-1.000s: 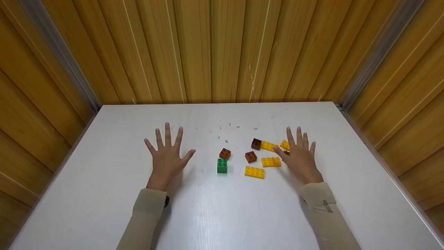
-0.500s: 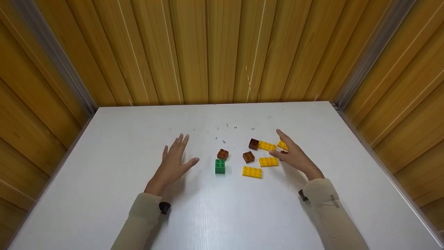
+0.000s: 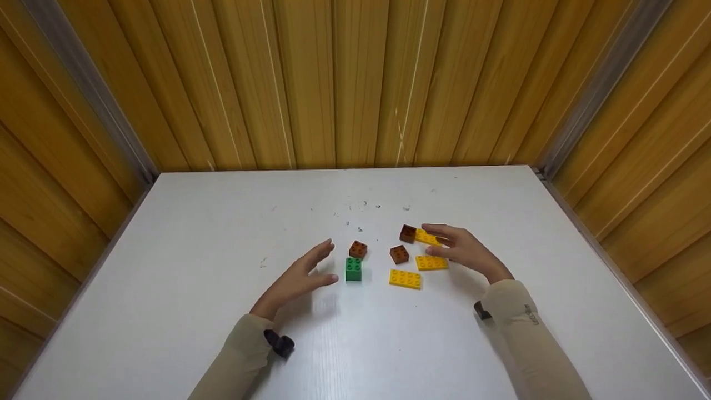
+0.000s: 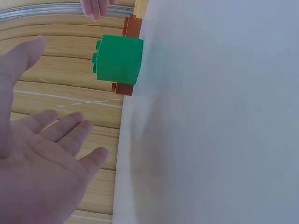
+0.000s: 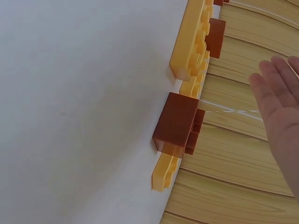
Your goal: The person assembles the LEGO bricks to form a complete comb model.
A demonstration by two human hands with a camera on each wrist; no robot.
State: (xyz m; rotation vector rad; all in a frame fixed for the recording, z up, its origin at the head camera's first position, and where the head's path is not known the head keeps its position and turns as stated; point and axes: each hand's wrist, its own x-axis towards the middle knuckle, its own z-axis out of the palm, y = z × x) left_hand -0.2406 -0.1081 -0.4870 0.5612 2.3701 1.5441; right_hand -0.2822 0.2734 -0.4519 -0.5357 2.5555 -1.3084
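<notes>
In the head view my left hand [image 3: 297, 283] hovers just left of a green toy building brick [image 3: 353, 269], thumb apart from the fingers, holding nothing. A brown brick [image 3: 358, 249] sits right behind the green one. My right hand [image 3: 466, 250] is over the right-hand bricks, palm turned inward and fingers loosely bent, with nothing between them. Beneath or beside it lie a yellow brick [image 3: 431, 262] and another yellow brick [image 3: 426, 237], partly covered by its fingers. The right wrist view has a brown brick [image 5: 175, 121] that this hand hides from the head camera.
A dark brown brick [image 3: 407, 233] touches the rear yellow one. Between the hands are another brown brick [image 3: 399, 254] and a yellow brick [image 3: 405, 279]. All stand on a white table [image 3: 166, 278], with yellow corrugated walls [image 3: 355, 83] behind and at both sides.
Both hands, earlier spread palm down, have turned inward. The left has moved right to the green brick; the right has shifted slightly left over the yellow bricks. The bricks stay put.
</notes>
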